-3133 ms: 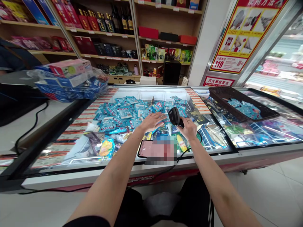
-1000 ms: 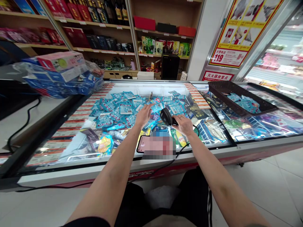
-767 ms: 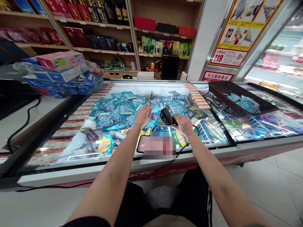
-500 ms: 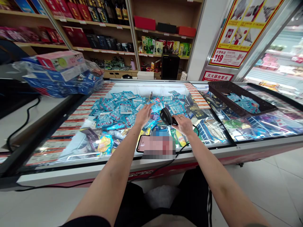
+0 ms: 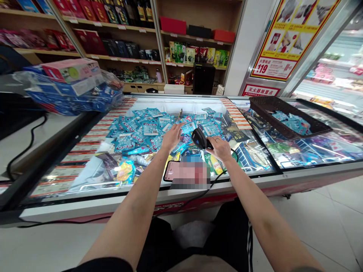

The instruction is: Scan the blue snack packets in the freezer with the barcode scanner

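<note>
Holding the scanner (image 5: 199, 139) in your closed right hand (image 5: 221, 148), aim squarely at the packets (image 5: 150, 129); your left hand (image 5: 171, 137) is loosely extended, its hold indiscernible.

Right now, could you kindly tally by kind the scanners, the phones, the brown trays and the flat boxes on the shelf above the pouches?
Scanner, in the right hand: 1
Phone: 1
Brown tray: 1
Flat boxes (red box, black box, orange box): 3
Total: 6
</note>
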Motion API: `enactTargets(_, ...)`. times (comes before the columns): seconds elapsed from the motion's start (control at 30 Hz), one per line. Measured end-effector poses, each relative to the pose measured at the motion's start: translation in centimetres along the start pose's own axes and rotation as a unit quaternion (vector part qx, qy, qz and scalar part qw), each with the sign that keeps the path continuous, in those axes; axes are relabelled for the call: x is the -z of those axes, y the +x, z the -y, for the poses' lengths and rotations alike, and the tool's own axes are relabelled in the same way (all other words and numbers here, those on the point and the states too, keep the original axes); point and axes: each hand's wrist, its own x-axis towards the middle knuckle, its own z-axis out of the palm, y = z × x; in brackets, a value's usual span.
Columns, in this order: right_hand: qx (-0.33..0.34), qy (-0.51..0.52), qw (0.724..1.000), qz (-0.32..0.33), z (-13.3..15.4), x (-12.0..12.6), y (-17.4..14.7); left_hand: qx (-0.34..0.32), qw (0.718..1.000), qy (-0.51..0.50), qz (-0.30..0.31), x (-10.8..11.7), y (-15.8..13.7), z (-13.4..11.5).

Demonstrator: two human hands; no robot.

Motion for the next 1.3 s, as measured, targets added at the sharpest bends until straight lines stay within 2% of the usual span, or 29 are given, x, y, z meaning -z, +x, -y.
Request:
enactTargets(0.13,0.0,-0.001,1.0,-0.01,0.0,0.0,0.0,-0.008,1.0,0.008,0.001,0.1,0.0,-0.1)
enactTargets(0.27,-0.008,-0.002,1.0,-0.019,0.0,0.0,0.1,-0.008,0.999,0.039,-0.033,0.3,0.1,-0.3)
enactTargets(0.33,-0.017,-0.002,1.0,-0.02,0.0,0.0,0.0,0.014,0.997,0.052,-0.055,0.5,0.3,-0.2)
enactTargets(0.53,-0.024,0.003,0.999,-0.029,0.0,-0.1,0.0,0.135,0.983,0.076,-0.098,1.5,-0.1,1.2)
enactTargets(0.6,-0.026,0.008,0.999,-0.031,-0.1,-0.3,0.0,0.15,0.977,0.088,-0.123,2.0,-0.8,1.7)
enactTargets(0.67,-0.028,0.01,0.999,-0.033,-0.2,-0.5,-0.1,0.136,0.975,0.099,-0.143,2.3,-1.7,1.8)
enactTargets(0.73,-0.03,0.011,0.999,-0.036,-0.3,-0.7,-0.2,0.075,0.984,0.1,-0.124,2.4,-2.5,1.6)
enactTargets(0.83,-0.031,0.013,0.999,-0.042,-0.3,-0.8,-0.3,-0.045,0.994,0.096,-0.035,2.1,-3.0,0.9)
enactTargets(0.9,-0.028,0.013,0.999,-0.045,-0.3,-0.7,-0.4,-0.079,0.992,0.103,0.005,1.7,-3.0,0.8)
enactTargets(1.17,-0.017,0.005,0.999,-0.044,-0.3,-0.4,-0.5,-0.073,0.985,0.153,0.032,2.1,-2.4,3.1)
enactTargets(1.3,-0.017,-0.003,0.999,-0.043,-0.3,-0.2,-0.3,-0.052,0.987,0.15,0.042,2.0,-2.0,2.9)
